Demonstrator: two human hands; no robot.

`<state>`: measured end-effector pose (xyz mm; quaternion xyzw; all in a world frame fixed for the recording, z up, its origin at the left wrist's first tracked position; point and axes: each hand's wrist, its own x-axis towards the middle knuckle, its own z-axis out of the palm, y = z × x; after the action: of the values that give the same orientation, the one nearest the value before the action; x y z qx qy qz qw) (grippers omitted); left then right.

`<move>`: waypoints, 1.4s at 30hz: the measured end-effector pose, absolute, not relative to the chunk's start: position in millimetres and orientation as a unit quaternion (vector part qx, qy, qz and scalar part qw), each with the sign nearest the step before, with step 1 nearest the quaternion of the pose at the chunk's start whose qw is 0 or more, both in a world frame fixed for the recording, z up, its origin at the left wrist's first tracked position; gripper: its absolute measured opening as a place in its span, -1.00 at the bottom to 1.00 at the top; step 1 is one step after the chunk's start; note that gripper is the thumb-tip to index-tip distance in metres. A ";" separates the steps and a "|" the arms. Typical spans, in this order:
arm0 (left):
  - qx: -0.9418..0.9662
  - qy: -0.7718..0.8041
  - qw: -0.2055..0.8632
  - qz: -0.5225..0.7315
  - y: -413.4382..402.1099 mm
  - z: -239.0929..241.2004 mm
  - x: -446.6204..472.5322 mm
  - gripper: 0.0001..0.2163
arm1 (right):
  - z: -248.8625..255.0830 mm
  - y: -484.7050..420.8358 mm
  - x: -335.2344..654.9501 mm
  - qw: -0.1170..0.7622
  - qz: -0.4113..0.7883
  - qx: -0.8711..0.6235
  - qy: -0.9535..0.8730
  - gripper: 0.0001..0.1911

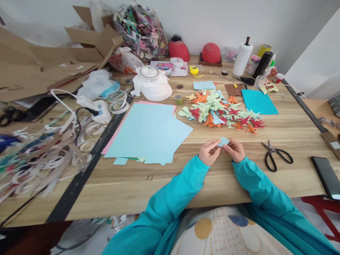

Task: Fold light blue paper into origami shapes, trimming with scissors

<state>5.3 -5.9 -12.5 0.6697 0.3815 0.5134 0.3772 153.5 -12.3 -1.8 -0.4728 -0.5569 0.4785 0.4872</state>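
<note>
A small light-blue piece of paper (223, 141) is held between my two hands, just above the wooden table. My left hand (209, 152) pinches its left side, and my right hand (234, 150) pinches its right side. Whether it has been folded I cannot make out for sure. Beyond my hands lies a heap of folded paper cranes (212, 106) in pale green, orange, red and blue. To the left is a stack of large paper sheets (143, 129), light blue on top with pink beneath. Black-handled scissors (271, 156) lie spread on the right.
A teal sheet (259, 101) and a small blue sheet (204, 85) lie at the back. A phone (326, 177) rests near the right edge. White ribbons (34, 170), a power adapter (101, 111) and cardboard (39, 63) crowd the left. A yellow tape measure (194, 71) sits behind.
</note>
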 end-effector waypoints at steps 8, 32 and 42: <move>0.583 0.429 0.486 0.489 -5.6 -21.7 8.4 -0.59 | -3.8 -10.5 154.5 0.507 0.465 -0.474 -0.549 -0.70; 0.397 0.395 0.636 0.532 3.0 -23.6 10.4 -0.74 | -9.2 -11.8 151.5 0.523 0.515 -0.432 -0.524 -0.84; 0.308 0.381 0.690 0.533 2.7 -15.0 8.3 -0.76 | -7.3 -11.7 149.7 0.533 0.546 -0.409 -0.500 -0.77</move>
<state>8.3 2.7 -15.0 0.3083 0.3815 0.5325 0.6898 149.7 -11.7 -7.3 -0.4095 -0.4998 0.5461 0.5332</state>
